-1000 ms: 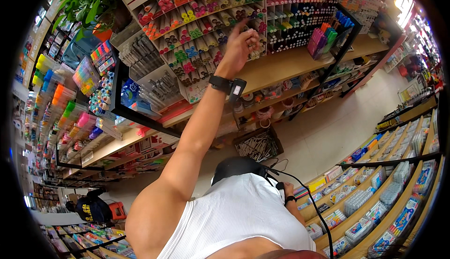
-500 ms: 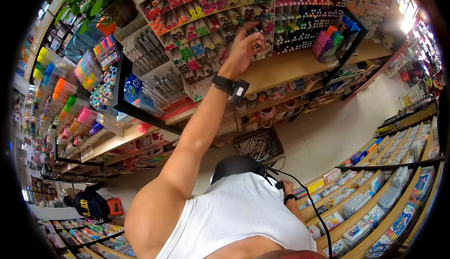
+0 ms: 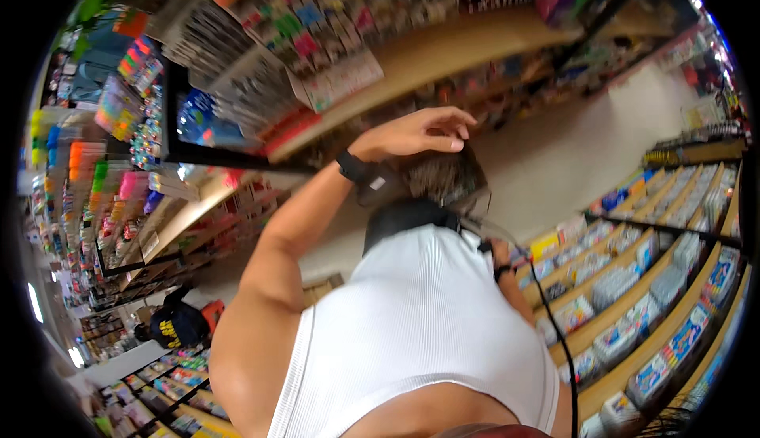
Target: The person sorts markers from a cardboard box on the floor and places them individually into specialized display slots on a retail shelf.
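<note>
Left hand (image 3: 419,133) is bare, fingers loosely curled, gripping nothing visible; it's over the dark floor box (image 3: 476,175), apart from the wooden shelf (image 3: 475,46). Colour markers (image 3: 348,2) sit racked on that shelf, beyond the hand, motion-blurred. Right hand (image 3: 500,249) is low beside the white tank top (image 3: 427,311); can't tell its grip.

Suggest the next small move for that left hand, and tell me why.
Perhaps lower the left hand to the person's side: it looks empty, its fingers curl loosely, and it hangs in the air, well apart from the markers on the shelf.
</note>
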A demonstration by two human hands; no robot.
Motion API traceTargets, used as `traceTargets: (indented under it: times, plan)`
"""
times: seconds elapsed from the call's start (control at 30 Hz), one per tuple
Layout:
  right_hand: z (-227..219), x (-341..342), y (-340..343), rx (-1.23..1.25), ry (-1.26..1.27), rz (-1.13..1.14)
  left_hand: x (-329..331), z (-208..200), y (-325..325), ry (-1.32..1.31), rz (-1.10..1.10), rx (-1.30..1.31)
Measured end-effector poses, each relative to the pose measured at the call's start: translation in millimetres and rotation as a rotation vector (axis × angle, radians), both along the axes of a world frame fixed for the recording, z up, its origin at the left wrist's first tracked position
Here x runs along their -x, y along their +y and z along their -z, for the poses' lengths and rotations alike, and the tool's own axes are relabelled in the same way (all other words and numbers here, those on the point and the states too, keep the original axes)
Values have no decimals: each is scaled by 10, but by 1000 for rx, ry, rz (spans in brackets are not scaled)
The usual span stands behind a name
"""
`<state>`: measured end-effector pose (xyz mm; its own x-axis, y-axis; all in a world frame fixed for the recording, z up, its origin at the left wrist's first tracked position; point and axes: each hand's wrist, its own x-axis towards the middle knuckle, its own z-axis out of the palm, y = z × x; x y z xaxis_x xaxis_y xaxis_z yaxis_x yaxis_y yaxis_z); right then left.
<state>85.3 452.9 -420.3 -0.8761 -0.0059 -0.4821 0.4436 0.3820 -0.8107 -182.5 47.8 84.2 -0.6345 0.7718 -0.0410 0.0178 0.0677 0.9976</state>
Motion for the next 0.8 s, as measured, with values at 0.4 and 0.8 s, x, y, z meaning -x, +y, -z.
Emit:
traceTargets:
  times: [0.4,0.8]
  plan:
    - [-1054,361,-317,67,-299,200,-894,1802,-553,-398,262,541]
    - [-1079,520,-472,139,-342,190,-951,1738,-593,-536,201,540]
